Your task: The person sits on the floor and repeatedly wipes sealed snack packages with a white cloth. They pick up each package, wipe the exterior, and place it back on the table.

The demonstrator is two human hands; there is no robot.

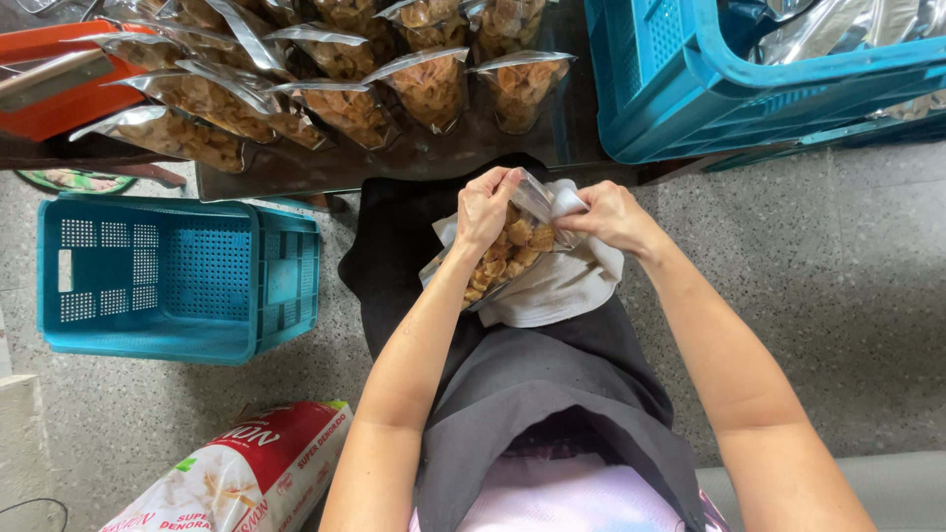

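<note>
Head view, centre of frame: clear snack pouch [505,251] filled with golden-brown fried pieces, lay tilted on a white cloth [562,286] across the lap, mouth toward the upper right.
Left hand [485,209]: closed on the pouch's upper edge, fingers curled over the top, thumb side pressed against the plastic.
Right hand [613,217]: closed too, pinched the pouch's mouth from the right, knuckles up, touching the cloth beneath.
Gap between hands: small, both on the same top edge of the pouch.
Lap: covered by a dark apron [552,384], cloth spread over it, just under the pouch.
Upper left and upper middle of frame: row of filled pouches [345,99] with the same snack, stood leaning on a dark tabletop [414,163].
Far upper left: orange sealing device [49,84], partly cut by the frame edge.
Upper right: blue plastic crate [690,108] holding shiny bags.
Left of frame: second blue crate [177,281] on the speckled floor [847,296], seen from above.
Bottom left: red-and-white printed sack [246,478] lying on the floor.
</note>
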